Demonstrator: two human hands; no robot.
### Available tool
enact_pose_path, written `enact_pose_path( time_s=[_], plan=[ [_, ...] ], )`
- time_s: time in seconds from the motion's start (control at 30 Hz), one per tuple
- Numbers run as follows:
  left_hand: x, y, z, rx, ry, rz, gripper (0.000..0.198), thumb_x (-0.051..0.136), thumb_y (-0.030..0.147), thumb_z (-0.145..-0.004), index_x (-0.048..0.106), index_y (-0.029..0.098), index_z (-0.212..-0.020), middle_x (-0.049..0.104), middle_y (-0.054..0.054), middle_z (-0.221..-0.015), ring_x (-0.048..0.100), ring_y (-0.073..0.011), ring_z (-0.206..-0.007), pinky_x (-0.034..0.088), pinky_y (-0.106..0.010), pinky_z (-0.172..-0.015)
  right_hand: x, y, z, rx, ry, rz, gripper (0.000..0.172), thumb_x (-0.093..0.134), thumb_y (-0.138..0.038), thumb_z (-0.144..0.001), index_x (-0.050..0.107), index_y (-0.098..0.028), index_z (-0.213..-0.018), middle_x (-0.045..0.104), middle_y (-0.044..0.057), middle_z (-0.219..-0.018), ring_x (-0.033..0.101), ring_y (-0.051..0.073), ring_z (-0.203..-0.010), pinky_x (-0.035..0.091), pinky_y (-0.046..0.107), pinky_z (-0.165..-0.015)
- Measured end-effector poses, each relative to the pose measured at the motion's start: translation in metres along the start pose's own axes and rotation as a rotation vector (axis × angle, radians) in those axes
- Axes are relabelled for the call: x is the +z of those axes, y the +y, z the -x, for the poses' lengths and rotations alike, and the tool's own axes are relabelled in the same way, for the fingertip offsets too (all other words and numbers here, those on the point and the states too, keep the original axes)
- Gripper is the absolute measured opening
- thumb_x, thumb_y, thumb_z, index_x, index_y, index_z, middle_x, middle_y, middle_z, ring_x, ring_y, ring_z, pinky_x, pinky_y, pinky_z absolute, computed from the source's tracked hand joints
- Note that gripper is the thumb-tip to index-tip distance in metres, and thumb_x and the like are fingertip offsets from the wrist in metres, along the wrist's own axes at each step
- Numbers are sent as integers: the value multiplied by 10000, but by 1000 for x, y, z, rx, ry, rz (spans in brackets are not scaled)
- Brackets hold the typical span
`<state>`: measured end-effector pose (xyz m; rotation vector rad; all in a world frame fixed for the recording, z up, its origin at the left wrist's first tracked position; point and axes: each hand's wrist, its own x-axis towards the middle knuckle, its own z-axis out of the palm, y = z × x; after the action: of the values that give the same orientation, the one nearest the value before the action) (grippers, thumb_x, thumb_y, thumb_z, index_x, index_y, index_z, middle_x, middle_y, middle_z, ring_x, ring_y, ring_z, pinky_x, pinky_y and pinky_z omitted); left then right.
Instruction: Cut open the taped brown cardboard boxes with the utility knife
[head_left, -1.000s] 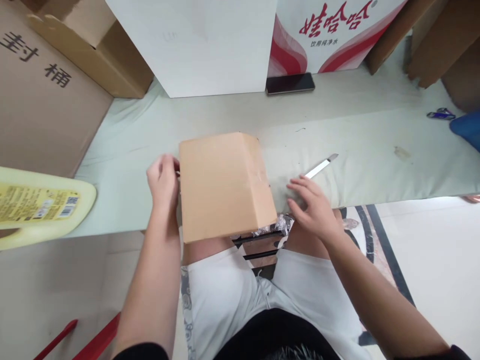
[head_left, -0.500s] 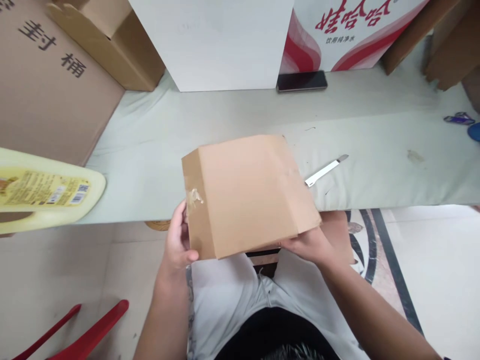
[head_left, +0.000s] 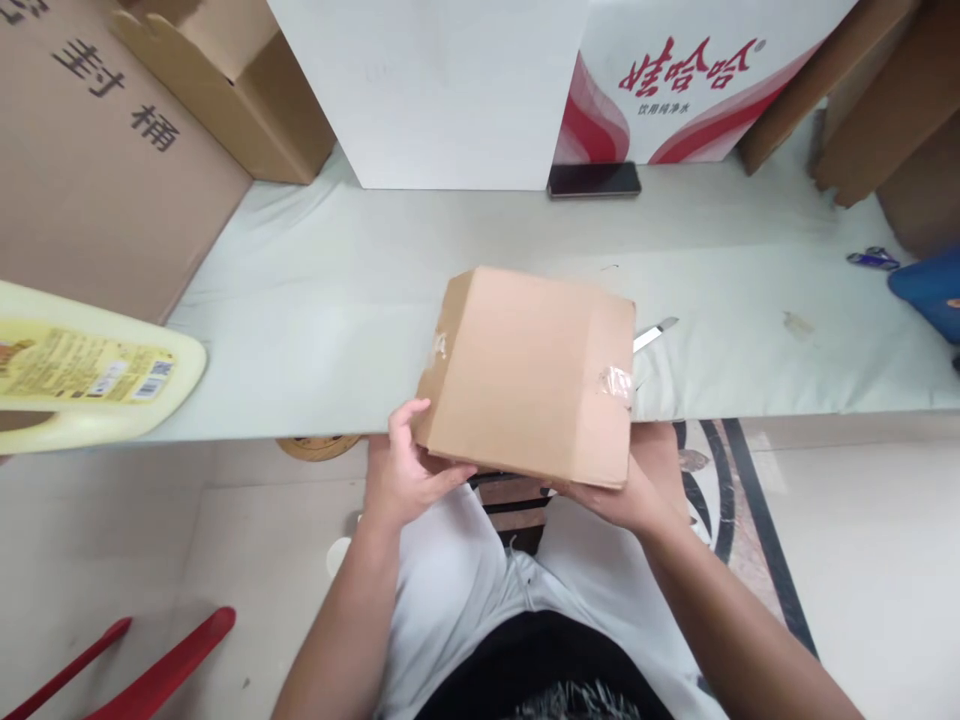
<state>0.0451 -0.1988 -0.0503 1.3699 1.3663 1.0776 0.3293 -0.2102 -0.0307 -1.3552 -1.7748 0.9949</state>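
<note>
Over the table's front edge I hold a piece of brown cardboard [head_left: 525, 375], folded along creases near its left and right sides. Bits of clear tape cling to both side flaps. My left hand [head_left: 412, 465] grips the lower left corner, thumb along the front edge and fingers at the left side. Under the lower right part, my right hand [head_left: 619, 495] supports the cardboard; its fingers are mostly hidden beneath. A craft knife [head_left: 655, 334] with a white handle lies on the table just right of the cardboard, its handle partly covered.
A dark phone [head_left: 595, 181] lies before white boxes [head_left: 450, 100] at the back of the cloth-covered table [head_left: 300, 330]. Brown cartons [head_left: 97, 190] stand at left, near a yellow bottle [head_left: 97, 370]. Purple scissors [head_left: 874, 259] and a blue object [head_left: 930, 290] sit at right.
The cardboard has turned clockwise and shifted right, now covering part of the craft knife. My left hand has moved right, from the cardboard's left side to its lower left corner.
</note>
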Motion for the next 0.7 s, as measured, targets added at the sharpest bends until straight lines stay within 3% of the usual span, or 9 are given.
enact_pose_path(
  time_s=[0.2, 0.27, 0.37, 0.47, 0.53, 0.63, 0.67, 0.7],
  plan=[
    [3, 1, 1, 61, 165, 147, 796, 865, 481, -727, 265, 342, -1232, 635, -23, -1076, 722, -224, -954, 582, -383, -868, -8, -7, 1, 216, 261, 0, 496, 827, -560, -755, 716, -165, -1034, 787, 167, -1047, 765, 355, -1039, 658, 487, -871],
    [4, 5, -1, 57, 213, 142, 760, 862, 459, -738, 271, 347, -1204, 634, 21, -971, 703, -182, -818, 574, -338, -783, -10, -11, 1, 292, 335, 30, 496, 843, -520, -739, 707, -171, -1064, 792, 157, -1039, 772, 348, -1010, 664, 456, -816],
    [0, 14, -3, -20, 220, 64, 700, 852, 438, -748, 363, 307, -1232, 562, 87, -732, 605, -143, -621, 512, -276, -634, -14, -8, 4, 281, 253, -128, 512, 780, -512, -821, 677, -190, -1205, 791, 129, -1099, 780, 309, -998, 665, 411, -810],
    [-9, 28, 0, -122, 83, -15, 572, 822, 439, -761, 520, 236, -1203, 576, 62, -680, 618, -157, -633, 520, -284, -630, -18, 3, 9, 167, 144, -355, 587, 666, -604, -905, 634, -217, -1345, 739, 131, -1298, 714, 321, -1216, 623, 437, -979],
    [-18, 38, 5, -158, -95, -46, 525, 836, 404, -748, 592, 232, -1180, 658, 13, -754, 671, -184, -700, 563, -305, -665, -21, 10, 11, 184, 165, -421, 573, 601, -611, -951, 619, -232, -1380, 711, 124, -1359, 667, 318, -1298, 584, 450, -1048],
    [-32, 46, 13, -143, -457, 60, 582, 864, 388, -724, 646, 256, -1247, 751, -67, -866, 729, -247, -754, 617, -364, -669, -25, 15, 12, 287, 234, -458, 441, 550, -532, -1004, 639, -255, -1336, 736, 92, -1303, 692, 274, -1249, 580, 414, -1031],
    [-36, 45, 13, -130, -517, 113, 543, 845, 412, -747, 670, 254, -1237, 763, -88, -869, 737, -262, -738, 624, -381, -652, -26, 15, 12, 302, 254, -465, 406, 550, -517, -1006, 653, -256, -1299, 752, 83, -1258, 712, 263, -1201, 593, 398, -992],
    [-39, 43, 13, -116, -487, 135, 476, 813, 438, -784, 695, 249, -1205, 767, -103, -869, 741, -269, -728, 627, -391, -645, -26, 15, 13, 304, 271, -475, 381, 551, -511, -1002, 667, -253, -1258, 765, 76, -1207, 732, 254, -1139, 606, 382, -941]
  ],
)
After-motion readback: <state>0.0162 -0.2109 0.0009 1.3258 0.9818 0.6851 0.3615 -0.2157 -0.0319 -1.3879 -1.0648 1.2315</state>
